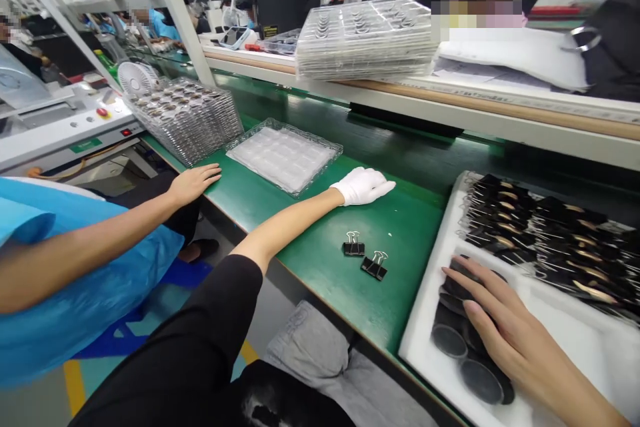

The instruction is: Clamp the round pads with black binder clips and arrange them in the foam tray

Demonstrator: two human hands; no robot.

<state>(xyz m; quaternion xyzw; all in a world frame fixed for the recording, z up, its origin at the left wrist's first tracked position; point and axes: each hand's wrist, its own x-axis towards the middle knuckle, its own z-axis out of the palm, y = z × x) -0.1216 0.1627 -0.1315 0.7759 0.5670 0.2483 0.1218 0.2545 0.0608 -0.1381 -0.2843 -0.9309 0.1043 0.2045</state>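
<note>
Nearest, at lower right: bare right hand (505, 333), fingers spread and laid flat on a row of dark round discs (470, 363) in a white tray (565, 327), gripping nothing. Farther back in the same tray, overlapping rows of black parts (545, 233) with tan marks, blurred.

Left of the tray: green mat (350, 280) covering the bench top, edge running diagonally. On the mat, two black binder clips (365, 257) with wire handles, just beside each other, between the tray and the left hand.

Beyond the clips: left hand (363, 185) in a white glove, palm down on the mat, fingers together and extended, holding nothing; black sleeve pushed up the forearm. Just beside it, toward the left, a clear blister tray (285, 157) with empty pockets, lying flat.

At left edge: a co-worker in a blue smock (75, 267), bare hand (193, 183) resting on the mat's edge.

Farther back: leaning stack of clear trays (187, 117) holding small parts, a small white fan (136, 77) behind, a grey machine (65, 123) with a red button. Across a dark belt (425, 147), a raised shelf with another stack of clear trays (365, 40) and a black monitor (285, 3). White frame posts, more people at benches, ceiling lights.

No writing clear enough to read.
</note>
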